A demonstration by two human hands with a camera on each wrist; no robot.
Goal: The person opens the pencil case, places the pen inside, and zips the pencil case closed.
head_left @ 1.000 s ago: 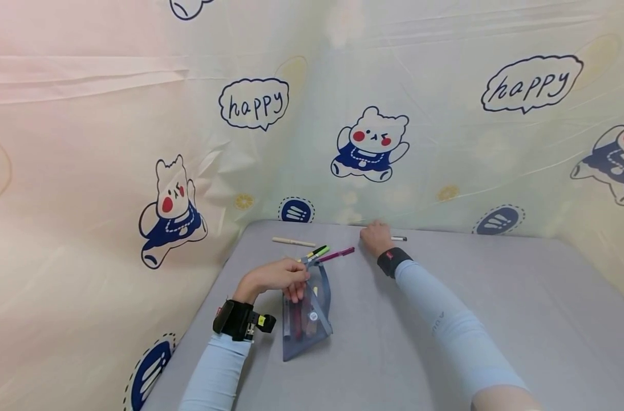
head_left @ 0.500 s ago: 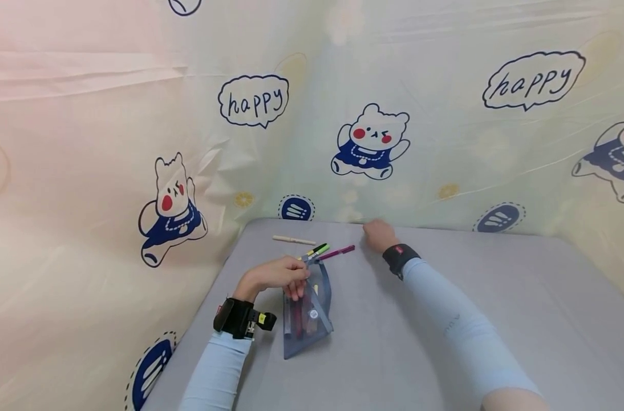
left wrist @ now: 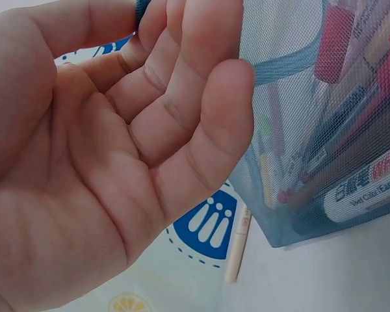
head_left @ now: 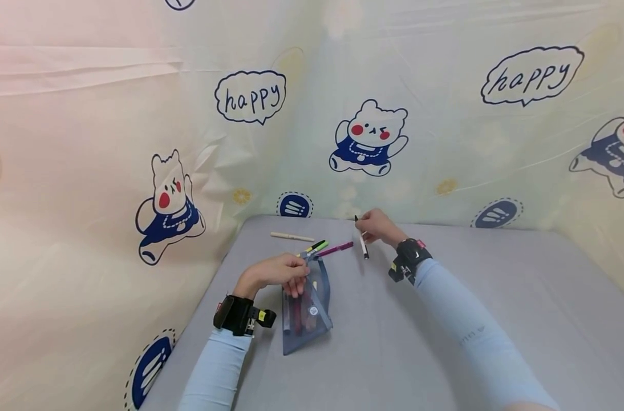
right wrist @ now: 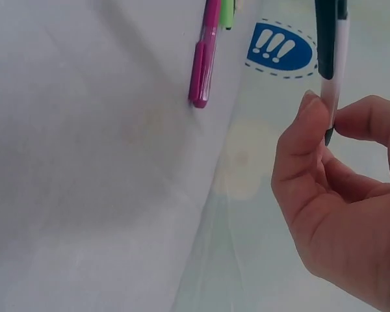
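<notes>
Above a grey tabletop [head_left: 384,354], a blue mesh pouch [head_left: 303,338] hangs nearest me, its far end pinched in my left hand [head_left: 275,272]; beyond it and to the right, my right hand [head_left: 380,226] pinches a white pen [head_left: 363,244], long axis running roughly near to far, in front of a cartoon-printed curtain [head_left: 435,142].

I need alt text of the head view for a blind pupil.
A person's right hand has a white pen in its grip near a grey table's far edge; the left hand pinches a translucent blue pencil case holding pens. Beyond it lie a beige pen, a magenta pen and a green pen.
</notes>
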